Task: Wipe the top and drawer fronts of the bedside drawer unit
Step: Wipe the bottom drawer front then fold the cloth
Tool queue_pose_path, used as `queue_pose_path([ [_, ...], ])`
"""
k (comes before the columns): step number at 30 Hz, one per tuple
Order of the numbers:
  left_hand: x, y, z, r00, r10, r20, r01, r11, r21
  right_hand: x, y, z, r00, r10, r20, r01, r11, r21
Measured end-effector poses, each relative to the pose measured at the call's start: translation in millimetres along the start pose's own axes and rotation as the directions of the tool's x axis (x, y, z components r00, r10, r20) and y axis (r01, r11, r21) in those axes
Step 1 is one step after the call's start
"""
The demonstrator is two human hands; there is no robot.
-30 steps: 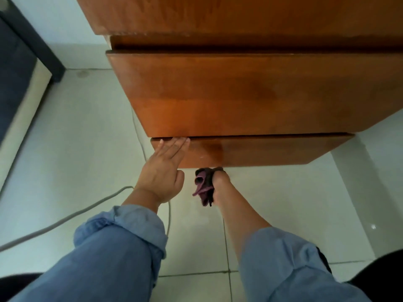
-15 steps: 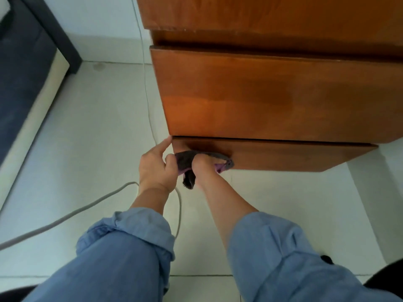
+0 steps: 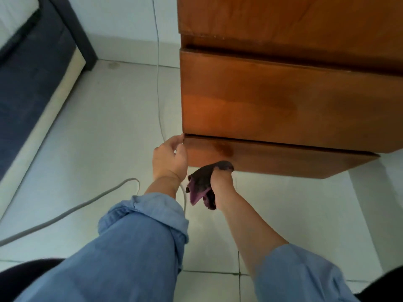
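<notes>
The brown wooden drawer unit (image 3: 283, 101) fills the upper right, seen from above and in front. Its lowest drawer front (image 3: 272, 155) shows a damp patch near its left end. My left hand (image 3: 169, 158) curls around the left edge of that lowest drawer, fingertips at the gap above it. My right hand (image 3: 221, 182) is shut on a dark purple cloth (image 3: 202, 184) and presses it against the bottom edge of the lowest drawer front. Most of my right hand's fingers are hidden under the cloth.
A grey cable (image 3: 65, 214) runs across the pale tiled floor (image 3: 98, 127) and a thin white cord (image 3: 157, 62) drops down the wall beside the unit. A dark blue bed base (image 3: 32, 83) stands at the left.
My right hand has dragged the cloth from the upper part of the lowest drawer front down to its bottom edge. My left hand stays at the drawer's left edge. The view has shifted left.
</notes>
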State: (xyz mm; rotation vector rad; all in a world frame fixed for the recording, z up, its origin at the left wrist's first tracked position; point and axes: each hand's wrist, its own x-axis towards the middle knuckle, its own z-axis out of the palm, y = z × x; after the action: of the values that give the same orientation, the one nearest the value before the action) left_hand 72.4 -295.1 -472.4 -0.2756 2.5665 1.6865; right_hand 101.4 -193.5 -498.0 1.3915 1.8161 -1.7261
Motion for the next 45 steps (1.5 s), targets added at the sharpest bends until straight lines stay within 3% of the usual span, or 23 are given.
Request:
queue_pose_path([
  [4, 2, 4, -5, 0.98, -0.161, 0.113, 0.174, 0.977, -0.119, -31, -14, -8, 0.927, -0.331, -0.177, 0.336, 0.942, -0.005],
  [7, 7, 5, -11, 0.947, -0.261, 0.189, 0.298, 0.933, -0.203, -34, -17, -1, 0.868, -0.466, -0.171, 0.441, 0.882, -0.165],
  [10, 11, 1, -13, 0.94, -0.266, 0.213, 0.314, 0.92, -0.234, -25, -15, 7, 0.802, -0.555, -0.221, 0.462, 0.811, -0.359],
  [15, 16, 1, -13, 0.949, -0.259, 0.177, 0.306, 0.891, -0.334, -3, -9, 28, 0.82, -0.525, -0.227, 0.396, 0.807, -0.438],
  [23, 19, -3, -14, 0.947, -0.275, 0.169, 0.32, 0.861, -0.395, 35, 7, 57, 0.933, -0.336, -0.13, 0.257, 0.874, -0.412],
  [26, 28, -14, -19, 0.94, -0.293, 0.174, 0.333, 0.901, -0.279, 43, 11, 65, 0.962, -0.251, 0.106, 0.267, 0.784, -0.561],
  [28, 33, -24, -25, 0.926, -0.353, 0.133, 0.366, 0.926, -0.09, 42, 12, 61, 0.945, -0.175, 0.275, 0.312, 0.73, -0.608],
  [30, 29, -36, -38, 0.878, -0.472, 0.081, 0.451, 0.872, 0.188, 32, 13, 52, 0.917, -0.131, 0.377, 0.343, 0.739, -0.579],
  [32, 13, -45, -52, 0.783, -0.608, 0.135, 0.543, 0.773, 0.328, 18, 17, 37, 0.889, -0.142, 0.435, 0.381, 0.756, -0.532],
  [35, -12, -44, -66, 0.608, -0.693, 0.388, 0.639, 0.717, 0.279, -6, 23, 14, 0.832, -0.174, 0.527, 0.462, 0.744, -0.483],
  [37, -24, -35, -63, 0.565, -0.663, 0.492, 0.68, 0.712, 0.178, -22, 22, 1, 0.791, -0.196, 0.579, 0.511, 0.733, -0.449],
  [41, -48, -1, -53, 0.671, -0.573, 0.471, 0.629, 0.776, 0.049, -58, 6, -30, 0.75, -0.286, 0.596, 0.567, 0.742, -0.357],
  [45, -68, 50, -50, 0.769, -0.42, 0.481, 0.519, 0.85, -0.089, -94, -23, -84, 0.817, -0.265, 0.511, 0.406, 0.895, -0.185],
])
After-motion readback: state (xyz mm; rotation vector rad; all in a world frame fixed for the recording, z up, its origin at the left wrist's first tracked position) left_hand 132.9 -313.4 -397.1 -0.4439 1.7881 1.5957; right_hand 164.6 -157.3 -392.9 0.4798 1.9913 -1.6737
